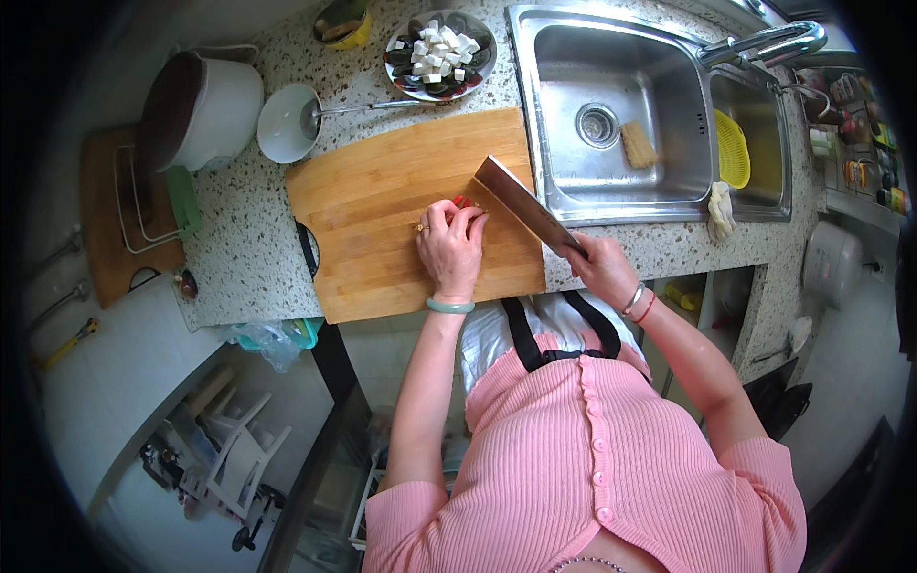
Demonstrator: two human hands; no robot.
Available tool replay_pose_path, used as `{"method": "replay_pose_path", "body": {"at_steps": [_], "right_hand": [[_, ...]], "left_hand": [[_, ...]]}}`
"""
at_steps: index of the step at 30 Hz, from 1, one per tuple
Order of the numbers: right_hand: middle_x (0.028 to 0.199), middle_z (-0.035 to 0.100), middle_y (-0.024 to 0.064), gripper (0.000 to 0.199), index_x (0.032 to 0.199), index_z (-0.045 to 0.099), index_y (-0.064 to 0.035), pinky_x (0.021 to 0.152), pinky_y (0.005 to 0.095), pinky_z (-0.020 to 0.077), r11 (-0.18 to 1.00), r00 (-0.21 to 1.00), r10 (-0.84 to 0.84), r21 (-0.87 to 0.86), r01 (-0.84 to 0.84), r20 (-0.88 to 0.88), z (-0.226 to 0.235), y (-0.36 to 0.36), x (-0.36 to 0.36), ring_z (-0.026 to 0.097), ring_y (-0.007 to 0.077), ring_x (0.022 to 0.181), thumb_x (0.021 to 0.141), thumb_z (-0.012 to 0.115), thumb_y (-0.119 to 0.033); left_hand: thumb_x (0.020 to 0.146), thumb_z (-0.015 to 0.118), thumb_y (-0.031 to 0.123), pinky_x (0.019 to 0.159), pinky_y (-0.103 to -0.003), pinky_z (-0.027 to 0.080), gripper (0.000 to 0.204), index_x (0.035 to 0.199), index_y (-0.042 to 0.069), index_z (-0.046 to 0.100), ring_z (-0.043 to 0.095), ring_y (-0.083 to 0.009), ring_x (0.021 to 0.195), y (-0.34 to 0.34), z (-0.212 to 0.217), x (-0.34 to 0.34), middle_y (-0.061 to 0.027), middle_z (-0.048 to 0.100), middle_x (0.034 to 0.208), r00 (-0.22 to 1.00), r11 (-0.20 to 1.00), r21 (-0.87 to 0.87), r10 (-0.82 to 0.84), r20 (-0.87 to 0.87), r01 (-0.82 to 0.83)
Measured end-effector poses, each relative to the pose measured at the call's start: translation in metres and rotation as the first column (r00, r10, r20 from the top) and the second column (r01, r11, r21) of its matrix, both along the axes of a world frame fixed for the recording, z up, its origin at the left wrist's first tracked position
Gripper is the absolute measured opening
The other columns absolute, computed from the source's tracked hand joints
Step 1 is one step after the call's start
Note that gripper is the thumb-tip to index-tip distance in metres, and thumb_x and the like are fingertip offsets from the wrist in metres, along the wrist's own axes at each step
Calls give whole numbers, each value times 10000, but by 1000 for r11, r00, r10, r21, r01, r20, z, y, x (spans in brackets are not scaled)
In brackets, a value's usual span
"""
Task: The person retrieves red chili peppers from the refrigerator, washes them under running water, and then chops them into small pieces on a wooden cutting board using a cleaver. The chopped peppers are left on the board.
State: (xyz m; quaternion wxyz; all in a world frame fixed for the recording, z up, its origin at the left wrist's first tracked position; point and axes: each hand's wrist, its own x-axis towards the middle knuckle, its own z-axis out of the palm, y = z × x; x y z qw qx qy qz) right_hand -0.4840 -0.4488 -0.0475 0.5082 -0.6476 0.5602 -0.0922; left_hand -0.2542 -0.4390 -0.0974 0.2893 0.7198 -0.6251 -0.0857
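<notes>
On the wooden cutting board (382,181), my left hand (450,250) has its fingers curled down over a small red chili pepper (462,201), mostly hidden beneath them. My right hand (606,273) is closed round the handle of a cleaver (525,205). The wide blade slants from the handle toward the far left, its tip over the board's right part. A gap shows between the blade and my left fingers. Behind the board stands a plate (394,73) of white tofu-like cubes on dark pieces.
A white bowl (277,134) with a ladle (368,107), a large white pot (229,105) and a yellow bowl (359,36) stand beyond the board. At right is a steel sink (573,181) holding a tan scrubber (637,145) and a yellow basket (732,151). A pale cloth (720,208) hangs there.
</notes>
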Motion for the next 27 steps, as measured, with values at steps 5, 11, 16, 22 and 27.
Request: {"method": "replay_pose_path", "body": {"at_steps": [5,11,16,22,27], "right_hand": [[596,556,179,162,921,624,-11,517,396,443,996,1000,14,-93,-15,-5,2,1,3,573,312,518,922,576,-166],[572,570,43,186,849,602,5,461,277,429,969,985,-67,247,27,156,35,-3,43,530,91,482,930,584,-162],[605,557,-8,220,884,610,-7,424,230,394,888,954,-2,439,-136,300,47,2,102,482,43,476,955,575,-212],[589,563,15,238,974,652,17,432,228,402,876,915,254,325,-355,314,64,17,176,487,54,451,935,599,-211],[570,587,52,278,843,646,8,495,314,463,811,819,498,179,-556,285,67,40,240,560,130,495,909,614,-259]], "left_hand": [[758,763,179,698,-366,456,108,792,125,675,556,-231,826,-1,0,-3,-39,524,900,999,1000,11,11,-40,-11],[891,673,144,727,-270,497,91,913,64,636,612,-137,838,22,21,15,-48,630,989,245,937,211,281,-928,-278],[917,633,89,747,-270,521,133,1034,40,595,629,-142,866,72,55,92,-88,660,991,-139,818,217,168,-976,-532],[919,606,45,764,-286,512,152,1066,15,582,591,-146,852,164,45,220,-87,628,960,172,403,-70,222,-960,-912],[934,613,116,848,-315,496,252,1161,8,601,607,-156,938,227,15,305,-96,642,1081,59,293,34,303,-951,-956]]}}
